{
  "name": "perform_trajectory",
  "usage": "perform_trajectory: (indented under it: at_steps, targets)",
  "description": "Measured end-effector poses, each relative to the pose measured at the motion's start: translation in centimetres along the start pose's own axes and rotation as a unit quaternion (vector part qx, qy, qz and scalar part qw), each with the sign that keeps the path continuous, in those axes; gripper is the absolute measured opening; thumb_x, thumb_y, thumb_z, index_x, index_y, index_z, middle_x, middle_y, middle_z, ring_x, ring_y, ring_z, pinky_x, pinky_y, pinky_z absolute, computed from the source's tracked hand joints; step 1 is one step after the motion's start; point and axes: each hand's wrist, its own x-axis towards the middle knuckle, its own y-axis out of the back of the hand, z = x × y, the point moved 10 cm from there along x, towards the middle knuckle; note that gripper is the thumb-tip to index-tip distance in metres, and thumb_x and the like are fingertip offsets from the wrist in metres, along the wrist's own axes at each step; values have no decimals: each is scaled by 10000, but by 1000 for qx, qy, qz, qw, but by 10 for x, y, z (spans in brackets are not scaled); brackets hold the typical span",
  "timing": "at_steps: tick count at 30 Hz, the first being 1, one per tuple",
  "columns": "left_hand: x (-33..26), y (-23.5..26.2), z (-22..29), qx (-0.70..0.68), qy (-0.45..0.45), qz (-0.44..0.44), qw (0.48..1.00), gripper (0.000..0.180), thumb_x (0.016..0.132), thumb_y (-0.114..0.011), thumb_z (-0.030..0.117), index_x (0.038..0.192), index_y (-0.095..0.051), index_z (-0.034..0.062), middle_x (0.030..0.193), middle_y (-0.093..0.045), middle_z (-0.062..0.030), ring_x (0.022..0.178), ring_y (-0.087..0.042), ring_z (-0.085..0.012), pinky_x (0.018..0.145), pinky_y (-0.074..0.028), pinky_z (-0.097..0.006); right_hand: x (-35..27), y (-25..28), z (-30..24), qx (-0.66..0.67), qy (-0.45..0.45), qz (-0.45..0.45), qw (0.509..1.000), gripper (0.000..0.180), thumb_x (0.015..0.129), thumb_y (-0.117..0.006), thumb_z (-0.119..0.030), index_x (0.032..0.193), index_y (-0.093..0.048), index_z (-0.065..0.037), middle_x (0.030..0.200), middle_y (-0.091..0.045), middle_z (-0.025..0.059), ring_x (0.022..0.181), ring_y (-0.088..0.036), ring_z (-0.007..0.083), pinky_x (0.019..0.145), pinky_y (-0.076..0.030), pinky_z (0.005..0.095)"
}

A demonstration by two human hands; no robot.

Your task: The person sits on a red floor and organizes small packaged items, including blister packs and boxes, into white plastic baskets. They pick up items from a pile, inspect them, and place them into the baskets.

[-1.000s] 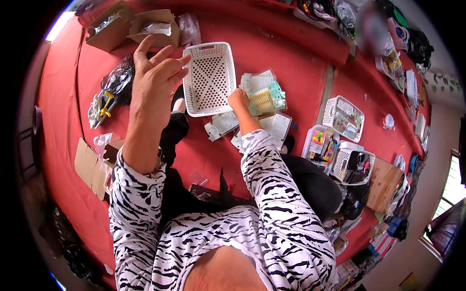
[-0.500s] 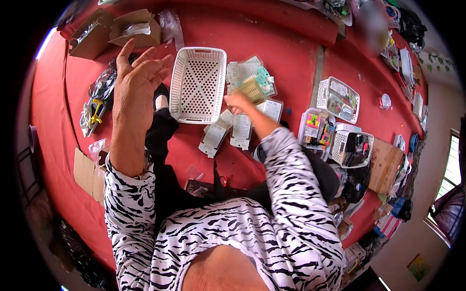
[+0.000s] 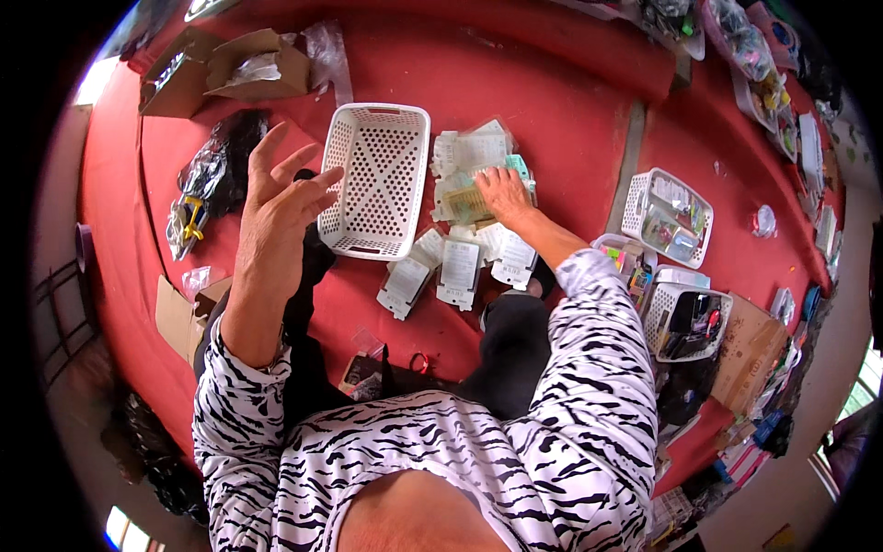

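My left hand is raised at the left, fingers spread and nothing in it. It hovers beside the left wall of a white perforated plastic basket with no contents visible. To the basket's right lie several flat clear packs with printed white cards. My right hand rests over them, fingers stretched out across a yellowish pack and a teal pack; its fingertips partly cover these. A pale pack lies just beyond. Nearer me, several white-backed packs are fanned out on the red cloth.
At the right stand a white basket of packets and a basket of black items. Two open cardboard boxes are at the far left, with a black plastic bag nearer. Red scissors handles show between my legs.
My right hand has moved from the packs' left edge rightward onto them, its fingers opening out. My left hand has shifted a little toward the basket. The whole view has shifted slightly.
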Motion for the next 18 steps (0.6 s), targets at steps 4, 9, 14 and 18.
perform_trajectory:
  at_steps: [4, 9, 14, 18]
  targets:
    - [2, -17, -13, 20, 17, -12, 1000, 517, 779, -505, 61, 1267, -335, 51, 1237, -390, -160, 1014, -524, -209, 828, -404, -298, -36, -2, 41, 195, -90, -104, 971, 196, 752, -513, -178, 909, -579, -81, 858, -585, 124, 836, -569, 302, 728, -437, 411]
    - [8, -40, -36, 97, 27, -92, 991, 365, 801, -515, 99, 1145, -479, -17, 1064, -532, -90, 991, -524, -168, 824, -393, -271, -63, 12, 151, 480, -290, 45, 827, 262, 727, -600, -263, 760, -575, -5, 646, -576, 137, 607, -560, 159, 554, -435, 337]
    - [7, -56, -49, 120, 29, -94, 988, 415, 765, -613, 136, 1129, -499, -29, 1054, -559, -91, 1039, -505, -174, 875, -373, -267, -16, 114, 105, 711, -197, 66, 672, 334, 775, -557, -298, 877, -630, 11, 757, -626, 119, 696, -576, 160, 645, -452, 294]
    - [-3, -68, 3, 416, -314, 34, 853, 424, 694, -687, 111, 1060, -544, -48, 1038, -582, -116, 1043, -512, -182, 891, -379, -274, 14, 162, -7, 516, 78, -110, 846, 306, 723, -545, -304, 821, -622, -25, 744, -592, 136, 720, -572, 266, 666, -434, 382]
